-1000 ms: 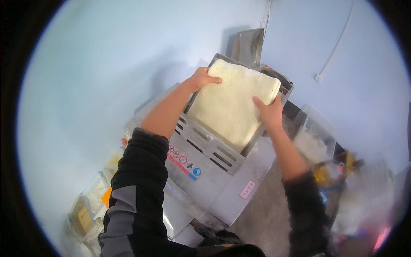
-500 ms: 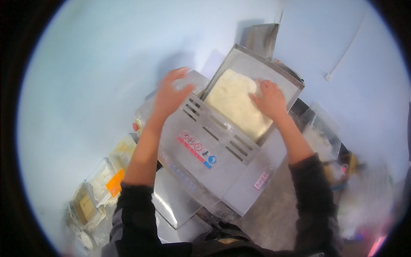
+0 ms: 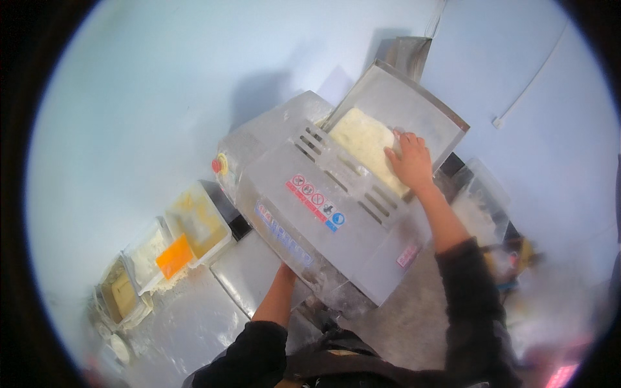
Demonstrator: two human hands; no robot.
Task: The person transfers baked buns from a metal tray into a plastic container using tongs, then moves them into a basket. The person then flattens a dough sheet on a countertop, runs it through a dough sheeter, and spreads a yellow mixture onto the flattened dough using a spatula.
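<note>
Pale dough sheet lies on the steel machine's feed tray — our right hand presses flat on its near edge, fingers spread. Our left hand sits under the front edge — grip hidden, we cannot tell.

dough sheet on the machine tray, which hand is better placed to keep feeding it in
Right. The right hand already lies flat on the dough sheet in the tray; the left hand is low, under the machine front, mostly hidden.

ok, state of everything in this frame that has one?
dough sheet: flat on the feed tray, partly inside the machine
right hand: open, pressing on the dough
left hand: under the machine's front edge, mostly hidden
yellow tub: uncovered
machine: running or not, cannot tell
</note>
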